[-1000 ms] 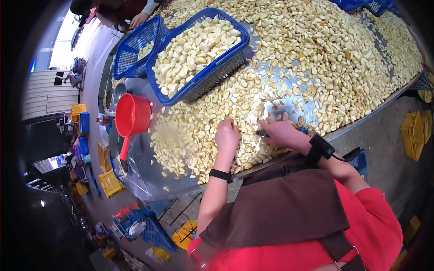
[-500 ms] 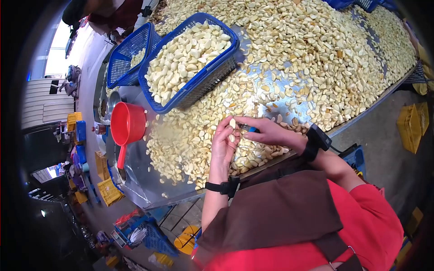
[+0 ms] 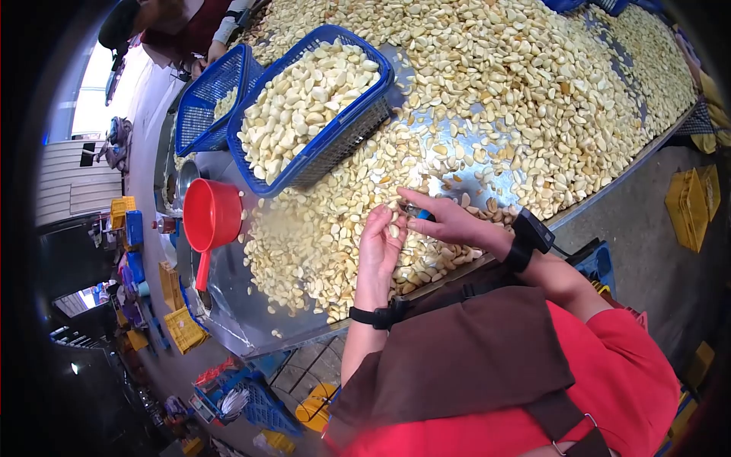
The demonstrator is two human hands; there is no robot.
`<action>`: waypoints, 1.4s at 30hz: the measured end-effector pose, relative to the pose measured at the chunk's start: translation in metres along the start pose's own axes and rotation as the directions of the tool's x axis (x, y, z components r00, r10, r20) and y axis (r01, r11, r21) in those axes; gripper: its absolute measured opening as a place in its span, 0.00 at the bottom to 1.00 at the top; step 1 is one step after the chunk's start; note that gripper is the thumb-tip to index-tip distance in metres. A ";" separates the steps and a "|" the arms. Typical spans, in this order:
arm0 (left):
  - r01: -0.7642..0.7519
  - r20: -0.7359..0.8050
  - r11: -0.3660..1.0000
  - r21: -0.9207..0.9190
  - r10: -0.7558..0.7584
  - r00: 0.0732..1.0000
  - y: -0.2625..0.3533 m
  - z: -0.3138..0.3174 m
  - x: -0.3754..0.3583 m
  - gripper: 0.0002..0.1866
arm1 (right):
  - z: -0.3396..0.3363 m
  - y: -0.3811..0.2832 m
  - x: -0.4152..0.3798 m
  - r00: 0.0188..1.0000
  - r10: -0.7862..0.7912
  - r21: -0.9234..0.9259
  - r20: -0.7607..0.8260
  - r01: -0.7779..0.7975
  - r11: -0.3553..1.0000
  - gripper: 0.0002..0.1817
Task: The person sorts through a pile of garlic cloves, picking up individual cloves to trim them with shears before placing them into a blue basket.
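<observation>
My left hand (image 3: pixel 379 245) is raised over the table with its fingers closed round a pale, oval nut-like kernel (image 3: pixel 394 229). Right beside it, my right hand (image 3: pixel 459 223) grips a small tool with a blue handle (image 3: pixel 427 216), apparently a knife; a bit of metal shows at its tip near the left fingers. Under both hands lies a spread of loose pale kernels (image 3: pixel 343 228). Some browner kernels (image 3: pixel 491 209) lie close to my right wrist.
A blue basket (image 3: pixel 337 131) heaped with whiter kernels stands ahead to the left, beside another blue basket (image 3: pixel 199 137). Nearer is a red dipper (image 3: pixel 212 217). A large kernel heap (image 3: pixel 518 68) covers the metal table's far side. A co-worker's hand (image 3: pixel 216 52) is by the second basket.
My right hand has shifted its fingers, and the tool's metal tip now shows by the kernel. The co-worker's hand and sleeve have come closer to the far basket. The view has shifted slightly.
</observation>
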State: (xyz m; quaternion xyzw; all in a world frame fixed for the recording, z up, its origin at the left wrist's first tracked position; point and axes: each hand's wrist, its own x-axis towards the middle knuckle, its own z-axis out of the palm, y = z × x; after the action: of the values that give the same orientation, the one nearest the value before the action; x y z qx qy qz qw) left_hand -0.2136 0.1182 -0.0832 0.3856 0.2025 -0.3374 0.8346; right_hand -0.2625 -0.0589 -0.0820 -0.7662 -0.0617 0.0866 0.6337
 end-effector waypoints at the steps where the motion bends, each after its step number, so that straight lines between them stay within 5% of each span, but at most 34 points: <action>1: 0.010 0.007 1.000 -0.030 -0.009 1.000 0.000 -0.002 0.001 0.05 | -0.002 -0.006 0.000 0.999 0.039 -0.034 0.030 -0.038 0.999 0.34; 11: -0.036 0.060 0.997 -0.072 0.041 0.997 -0.013 -0.011 0.004 0.10 | 0.007 -0.006 0.001 0.999 -0.022 -0.220 -0.042 0.013 0.975 0.32; 16: -0.053 0.127 0.998 0.015 0.051 0.991 -0.011 -0.010 0.002 0.20 | 0.004 -0.007 0.000 0.998 -0.050 -0.225 -0.031 0.042 0.973 0.33; 19: -0.184 0.048 0.971 0.153 0.179 0.983 -0.008 0.004 -0.004 0.16 | 0.000 -0.014 0.000 0.999 -0.030 -0.229 0.015 0.032 0.973 0.33; 27: -0.216 0.058 0.915 0.342 0.208 0.976 0.000 -0.005 -0.005 0.15 | 0.001 -0.016 0.000 0.995 0.057 -0.226 0.078 -0.038 0.973 0.34; 29: -0.210 0.044 0.908 0.363 0.208 0.977 0.000 -0.005 -0.005 0.15 | 0.007 -0.003 0.000 0.993 -0.117 -0.312 -0.036 0.100 0.945 0.32; 33: -0.211 0.038 0.929 0.304 0.209 0.977 -0.005 -0.003 -0.004 0.15 | 0.008 0.002 0.001 0.985 -0.159 -0.342 -0.066 0.127 0.931 0.31; 35: -0.206 0.034 0.950 0.234 0.204 0.978 -0.007 0.003 -0.003 0.15 | 0.012 0.010 0.002 0.976 -0.180 -0.210 -0.120 0.152 0.966 0.31; 38: -0.204 -0.026 0.962 0.182 0.212 0.977 -0.005 0.012 -0.004 0.15 | 0.005 -0.007 0.001 0.998 0.041 -0.140 -0.052 -0.048 0.989 0.33; 42: -0.239 -0.016 0.900 0.365 0.263 0.965 -0.003 0.011 -0.002 0.12 | -0.001 -0.011 0.002 0.999 0.013 -0.188 -0.038 -0.020 0.982 0.34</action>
State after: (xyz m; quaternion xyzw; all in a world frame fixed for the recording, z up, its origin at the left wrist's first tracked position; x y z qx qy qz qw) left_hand -0.2165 0.1090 -0.0764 0.5655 0.1128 -0.2457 0.7792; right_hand -0.2598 -0.0574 -0.0706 -0.8246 -0.0516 0.0717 0.5588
